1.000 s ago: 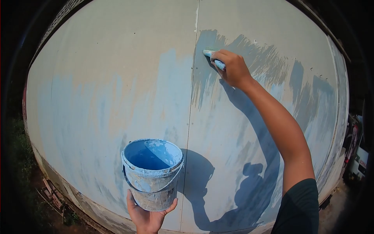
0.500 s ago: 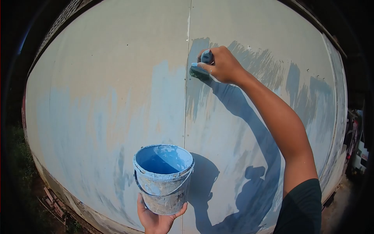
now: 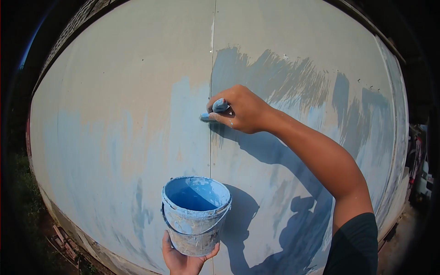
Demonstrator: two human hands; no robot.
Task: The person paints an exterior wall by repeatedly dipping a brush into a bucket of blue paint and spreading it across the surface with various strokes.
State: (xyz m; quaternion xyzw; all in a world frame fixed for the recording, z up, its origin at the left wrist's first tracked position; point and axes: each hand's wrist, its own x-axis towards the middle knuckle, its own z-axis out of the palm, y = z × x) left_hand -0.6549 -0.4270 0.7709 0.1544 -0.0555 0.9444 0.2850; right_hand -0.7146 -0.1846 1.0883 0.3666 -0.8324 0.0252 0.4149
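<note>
My right hand (image 3: 243,110) is closed around the handle of a paint-smeared brush (image 3: 220,105), whose bristles rest on the wall (image 3: 151,91) at the vertical seam between two panels. Most of the bristles are hidden by the hand. Below, my left hand (image 3: 185,263) supports a paint-spattered bucket (image 3: 195,229) from underneath, its fingers and thumb around the base. Blue paint shows inside the bucket, and its wire handle hangs down the front. Blue streaks cover the lower wall, with bare beige surface above.
Shadows of the arm, the bucket and the person fall on the wall to the right. Broken reddish pieces (image 3: 64,240) lie on the ground at lower left, beside green plants (image 3: 27,201). At the far right is a partly visible white object (image 3: 424,183).
My right hand has moved down and left with the brush, from the upper painted patch to the seam. The patch by the seam shows more blue. The bucket appears slightly lower and further right.
</note>
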